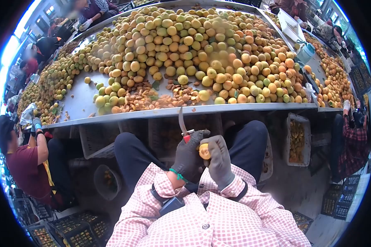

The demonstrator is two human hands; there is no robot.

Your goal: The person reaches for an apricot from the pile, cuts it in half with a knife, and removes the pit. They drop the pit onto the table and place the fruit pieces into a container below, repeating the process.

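Note:
My left hand (189, 157), in a dark glove, is closed around a curved knife (181, 120) with a red handle. Its blade points up toward the table edge. Beside it, my right hand (219, 162), in a grey glove, grips a yellow apricot (204, 151). Both hands are close together above my lap, and the fruit sits between them. A pile of whole apricots (169, 41) covers much of the table in front of me. Cut apricot pieces (142, 99) lie near the table's front edge.
The metal table rim (218, 109) runs just beyond my knees. Under it stand a crate of apricot pieces (297, 140) on the right and a bucket (107, 181) on the left. People work at both sides, one in a maroon shirt (29, 164), another in plaid (352, 144).

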